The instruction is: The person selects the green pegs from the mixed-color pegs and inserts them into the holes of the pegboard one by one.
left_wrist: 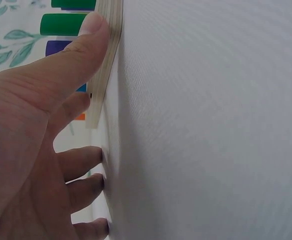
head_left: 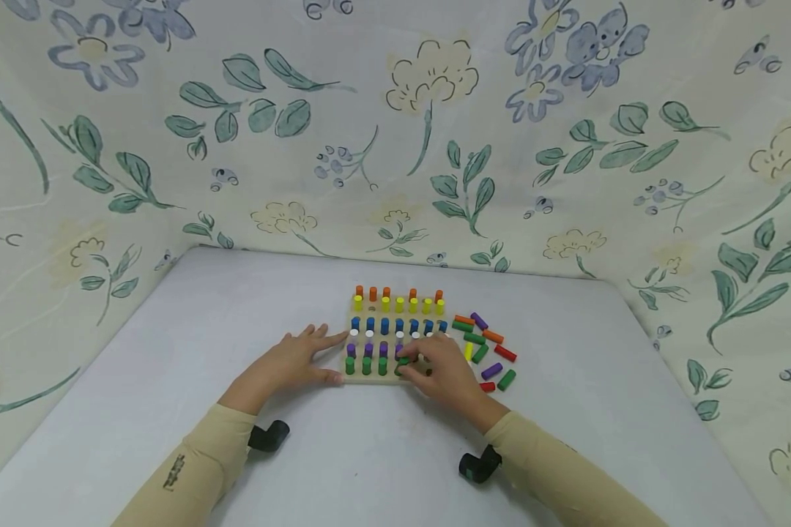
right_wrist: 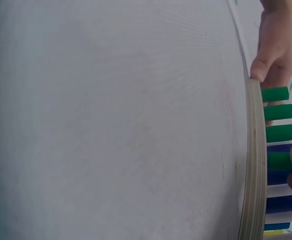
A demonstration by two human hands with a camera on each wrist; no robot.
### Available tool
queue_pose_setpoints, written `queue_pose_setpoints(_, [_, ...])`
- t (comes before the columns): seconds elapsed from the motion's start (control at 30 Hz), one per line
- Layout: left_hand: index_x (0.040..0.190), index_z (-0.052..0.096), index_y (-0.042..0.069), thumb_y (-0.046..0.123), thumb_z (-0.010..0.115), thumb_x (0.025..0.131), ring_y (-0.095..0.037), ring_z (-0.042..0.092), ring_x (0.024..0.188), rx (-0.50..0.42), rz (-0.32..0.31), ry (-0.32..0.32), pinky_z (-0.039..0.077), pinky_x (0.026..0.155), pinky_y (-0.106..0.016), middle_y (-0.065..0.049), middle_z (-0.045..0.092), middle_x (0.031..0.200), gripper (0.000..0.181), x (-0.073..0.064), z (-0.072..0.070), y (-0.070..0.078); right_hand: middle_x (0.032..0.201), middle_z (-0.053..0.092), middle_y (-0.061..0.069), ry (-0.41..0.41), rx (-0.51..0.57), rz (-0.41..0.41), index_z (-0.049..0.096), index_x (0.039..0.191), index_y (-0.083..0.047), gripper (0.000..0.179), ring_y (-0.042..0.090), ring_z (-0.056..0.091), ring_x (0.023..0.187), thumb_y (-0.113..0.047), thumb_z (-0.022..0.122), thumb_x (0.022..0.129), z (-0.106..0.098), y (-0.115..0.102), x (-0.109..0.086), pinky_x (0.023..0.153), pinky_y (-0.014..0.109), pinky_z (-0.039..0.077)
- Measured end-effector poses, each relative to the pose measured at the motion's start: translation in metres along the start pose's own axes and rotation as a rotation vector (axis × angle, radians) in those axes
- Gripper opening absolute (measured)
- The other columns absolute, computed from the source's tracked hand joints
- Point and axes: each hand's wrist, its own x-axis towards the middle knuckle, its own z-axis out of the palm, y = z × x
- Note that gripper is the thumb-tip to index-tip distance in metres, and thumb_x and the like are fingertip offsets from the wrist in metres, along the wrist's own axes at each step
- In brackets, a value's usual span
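Note:
A wooden pegboard [head_left: 369, 380] stands on the table with rows of upright orange, yellow, blue, white, purple and green pegs. My left hand [head_left: 296, 362] lies at its left side, fingers spread, with the thumb at the near corner and the index fingertip at the edge. In the left wrist view the thumb overlaps a green peg [left_wrist: 61, 24] beside the board's side [left_wrist: 102, 75]. At the front row, my right hand [head_left: 444, 369] pinches a green peg [right_wrist: 279, 161] between thumb and fingers. This peg stands upright at the board, right of three green pegs.
Loose pegs [head_left: 491, 371] in red, green, purple, orange and yellow lie scattered right of the board. White cloth covers the table [head_left: 369, 454]. A floral curtain [head_left: 369, 146] rises behind and at both sides. Black devices [head_left: 480, 465] sit at both wrists.

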Motion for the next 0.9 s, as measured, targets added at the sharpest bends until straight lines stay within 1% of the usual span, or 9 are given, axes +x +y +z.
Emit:
queue_pose_setpoints(0.17, [0.157,0.041,0.026,0.058,0.076,0.083,-0.049,0.013,0.152,-0.003,-0.011,-0.005,0.013,0.114,-0.076,-0.023,0.024,0.165,0.088,-0.0005,-0.0006,0.0011,0.097,0.072,-0.011,-0.014,-0.033,-0.022,0.076,0.109,-0.021,0.018,0.010,0.054,0.093,-0.026,0.078,0.092,-0.0001,-0.0017,0.0002,0.085,0.033,0.049])
queue_pose_setpoints(0.27, [0.157,0.041,0.025,0.057,0.077,0.083,-0.049,0.013,0.151,0.000,-0.010,-0.004,0.013,0.114,-0.076,-0.023,0.024,0.164,0.088,-0.0007,-0.0012,0.0016,0.099,0.073,-0.010,-0.017,-0.062,-0.037,0.076,0.110,-0.021,0.018,0.010,0.054,0.095,-0.026,0.078,0.093,0.0003,-0.0023,0.0004,0.086,0.033,0.049])
queue_pose_setpoints(0.47, [0.157,0.041,0.025,0.057,0.077,0.083,-0.050,0.012,0.151,0.002,-0.012,-0.006,0.013,0.114,-0.076,-0.023,0.024,0.164,0.088,-0.0013,-0.0023,0.0031,0.101,0.073,-0.010,-0.002,-0.102,-0.050,0.076,0.111,-0.023,0.020,0.011,0.053,0.094,-0.027,0.079,0.091,0.0020,-0.0036,0.0001,0.083,0.032,0.048])
queue_pose_setpoints(0.7, [0.157,0.041,0.025,0.056,0.077,0.083,-0.052,0.012,0.151,0.002,-0.027,-0.007,0.015,0.111,-0.079,-0.023,0.023,0.165,0.089,-0.0014,-0.0023,0.0040,0.099,0.072,-0.009,0.004,-0.091,-0.043,0.075,0.116,-0.021,0.027,0.011,0.051,0.093,-0.027,0.080,0.090,0.0023,-0.0042,-0.0004,0.082,0.032,0.048])
queue_pose_setpoints(0.9, [0.157,0.041,0.025,0.056,0.077,0.083,-0.050,0.013,0.151,0.000,-0.024,-0.005,0.015,0.113,-0.077,-0.023,0.024,0.165,0.088,-0.0009,-0.0006,0.0030,0.095,0.069,-0.010,-0.002,-0.078,-0.022,0.074,0.118,-0.020,0.029,0.012,0.049,0.089,-0.027,0.079,0.091,0.0009,-0.0045,-0.0024,0.077,0.030,0.047])
